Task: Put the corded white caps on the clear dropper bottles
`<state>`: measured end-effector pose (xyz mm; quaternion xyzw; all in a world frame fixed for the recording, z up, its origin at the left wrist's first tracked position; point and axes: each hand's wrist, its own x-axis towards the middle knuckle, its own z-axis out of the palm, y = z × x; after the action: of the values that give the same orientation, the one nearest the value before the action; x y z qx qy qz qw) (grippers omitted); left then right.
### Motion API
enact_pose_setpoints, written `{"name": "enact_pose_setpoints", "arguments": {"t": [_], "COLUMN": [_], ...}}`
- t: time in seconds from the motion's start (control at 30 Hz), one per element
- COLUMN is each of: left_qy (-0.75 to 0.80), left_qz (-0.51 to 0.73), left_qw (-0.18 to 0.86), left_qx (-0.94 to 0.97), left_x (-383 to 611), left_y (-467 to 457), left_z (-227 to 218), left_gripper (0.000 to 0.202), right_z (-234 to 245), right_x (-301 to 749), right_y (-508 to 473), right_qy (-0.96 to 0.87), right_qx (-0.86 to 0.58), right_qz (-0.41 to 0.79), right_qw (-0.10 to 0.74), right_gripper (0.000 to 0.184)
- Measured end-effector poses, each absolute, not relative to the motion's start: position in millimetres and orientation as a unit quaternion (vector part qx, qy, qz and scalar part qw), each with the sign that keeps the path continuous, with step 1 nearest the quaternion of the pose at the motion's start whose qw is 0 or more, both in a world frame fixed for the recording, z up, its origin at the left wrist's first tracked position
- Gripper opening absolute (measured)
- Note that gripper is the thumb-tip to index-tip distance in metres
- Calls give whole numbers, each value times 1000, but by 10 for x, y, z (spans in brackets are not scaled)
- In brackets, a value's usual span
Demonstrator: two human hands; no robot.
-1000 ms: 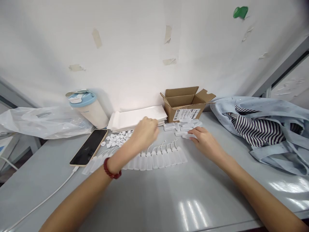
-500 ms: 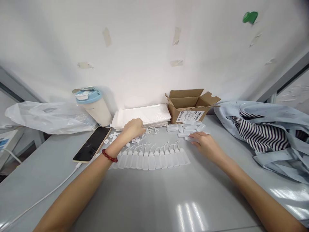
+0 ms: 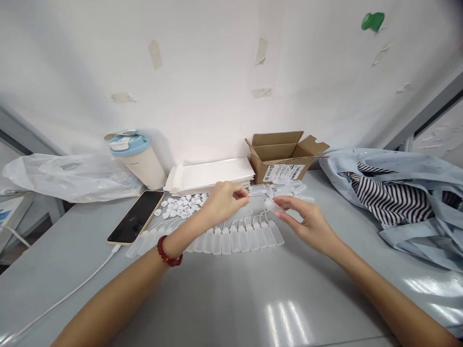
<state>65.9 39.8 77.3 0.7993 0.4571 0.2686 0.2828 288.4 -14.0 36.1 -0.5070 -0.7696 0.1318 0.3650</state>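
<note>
My left hand (image 3: 221, 202), with a red bead bracelet at the wrist, is raised over the grey table (image 3: 224, 299) with its fingers pinched on a small white piece I cannot name. My right hand (image 3: 304, 219) holds a small clear plastic bottle (image 3: 272, 205) by its fingertips, close to the left hand. Below both hands lies a row of small clear squeeze bottles (image 3: 231, 238) with thin tethered caps. A pile of small white caps (image 3: 181, 206) sits left of my left hand. Several loose clear bottles (image 3: 289, 189) lie in front of the cardboard box.
An open cardboard box (image 3: 280, 154) and a stack of white bags (image 3: 210, 174) stand against the wall. A blue-lidded cup (image 3: 135, 159), a phone (image 3: 136, 216) on a cable and a plastic bag (image 3: 68, 176) are at left. Blue and striped cloth (image 3: 398, 193) lies at right.
My left hand came back from the cap pile and rose toward the centre with its fingers pinched. My right hand lifted a clear bottle off the table and brought it toward the left hand.
</note>
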Motion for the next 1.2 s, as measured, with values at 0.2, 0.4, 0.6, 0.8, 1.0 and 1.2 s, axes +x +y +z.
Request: {"name": "enact_pose_setpoints", "arguments": {"t": [0.2,0.4,0.6,0.8,1.0,1.2], "left_qy": [414,379,331,307,312,305], "left_qz": [292,293,326,396,402,409], "left_qw": [296,261,126,97,64,52], "left_qx": [810,838,877,860,859,858], "left_x": [835,873,923,941,955,968], "left_y": [188,105,45,46,26,3], "left_z": [716,674,600,494,453,398], "left_gripper": [14,18,25,19,15,14], "right_z": [387,349,357,372,379,375], "right_x": [2820,2824,2809,2762,2741,2752], "right_y": [-211,-208,-224,-256,-272,-262], "right_qy": [-781,-773,-772,-769,-732,-670], "right_qx": [-472,-474,-474,-473,-487,-477], "right_qz": [170,181,195,197,265,367], "right_qw": [371,381,377,382,395,436], "right_gripper": [25,30,39,35,31,32]}}
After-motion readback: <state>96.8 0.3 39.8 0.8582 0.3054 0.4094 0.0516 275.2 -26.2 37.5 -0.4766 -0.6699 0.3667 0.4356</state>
